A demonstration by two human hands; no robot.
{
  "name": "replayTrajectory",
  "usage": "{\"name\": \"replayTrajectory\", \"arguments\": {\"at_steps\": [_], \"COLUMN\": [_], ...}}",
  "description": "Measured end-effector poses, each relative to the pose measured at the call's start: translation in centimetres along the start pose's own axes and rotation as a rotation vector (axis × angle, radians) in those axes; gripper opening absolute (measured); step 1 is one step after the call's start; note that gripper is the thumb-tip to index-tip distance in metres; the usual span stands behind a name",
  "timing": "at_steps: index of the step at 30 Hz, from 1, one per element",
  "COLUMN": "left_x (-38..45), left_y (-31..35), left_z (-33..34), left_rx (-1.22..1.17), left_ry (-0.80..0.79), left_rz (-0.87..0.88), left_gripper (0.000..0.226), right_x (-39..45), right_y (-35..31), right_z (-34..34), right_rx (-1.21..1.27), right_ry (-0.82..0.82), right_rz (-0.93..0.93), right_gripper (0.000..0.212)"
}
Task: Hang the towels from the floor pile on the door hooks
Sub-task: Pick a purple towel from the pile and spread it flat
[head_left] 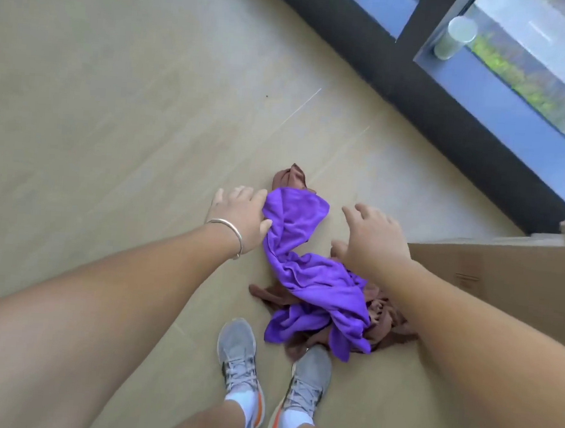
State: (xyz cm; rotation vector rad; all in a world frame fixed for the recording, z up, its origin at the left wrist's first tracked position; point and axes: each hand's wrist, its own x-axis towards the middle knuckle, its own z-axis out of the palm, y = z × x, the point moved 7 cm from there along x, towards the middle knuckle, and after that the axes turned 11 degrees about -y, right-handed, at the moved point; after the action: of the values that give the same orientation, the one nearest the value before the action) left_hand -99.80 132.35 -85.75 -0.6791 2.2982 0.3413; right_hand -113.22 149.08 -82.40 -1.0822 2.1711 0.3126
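Observation:
A purple towel [307,269] stretches from the floor pile up to my left hand [241,216], which grips its upper end; a silver bangle circles that wrist. Beneath it lies a brown towel [384,321], crumpled on the floor, and another bit of brown cloth [290,177] shows just beyond the purple towel's top. My right hand [371,238] hovers to the right of the purple towel with fingers spread and nothing in it. No door hooks are in view.
A cardboard box [490,278] stands at the right, close to the pile. My grey sneakers [238,354] are just in front of the pile. A dark window frame [426,100] with glass runs along the far right. Beige floor [114,118] spreads to the left.

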Motion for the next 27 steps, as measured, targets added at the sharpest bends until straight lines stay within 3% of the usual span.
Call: {"name": "replayTrajectory", "arguments": {"at_steps": [4,9,12,15,19,27], "left_x": [9.4,19.2,24.1,26.8,26.7,14.7], "left_y": [-2.1,-3.5,-3.4,-2.9,-1.5,-4.2], "left_z": [7.6,11.8,13.0,14.4,16.8,12.1], "left_rx": [-0.016,-0.099,-0.207,-0.301,-0.183,-0.082], "left_ry": [-0.036,-0.015,-0.061,-0.162,-0.265,-0.149], "left_rz": [-0.030,0.008,0.084,0.163,0.201,0.125], "left_gripper": [0.063,0.065,0.078,0.070,0.054,0.039], "right_x": [9.2,18.8,23.8,27.4,28.0,16.9], "right_y": [0.4,1.4,1.9,2.3,2.5,0.7], "right_z": [6.7,12.1,14.0,15.4,15.3,8.9], "right_rx": [-0.009,0.013,0.044,0.185,0.208,-0.051], "right_ry": [0.005,0.006,0.011,-0.095,-0.104,-0.092], "right_rz": [-0.004,-0.001,-0.006,-0.029,-0.002,0.147], "right_gripper": [0.054,0.054,0.064,0.079,0.059,0.035]}}
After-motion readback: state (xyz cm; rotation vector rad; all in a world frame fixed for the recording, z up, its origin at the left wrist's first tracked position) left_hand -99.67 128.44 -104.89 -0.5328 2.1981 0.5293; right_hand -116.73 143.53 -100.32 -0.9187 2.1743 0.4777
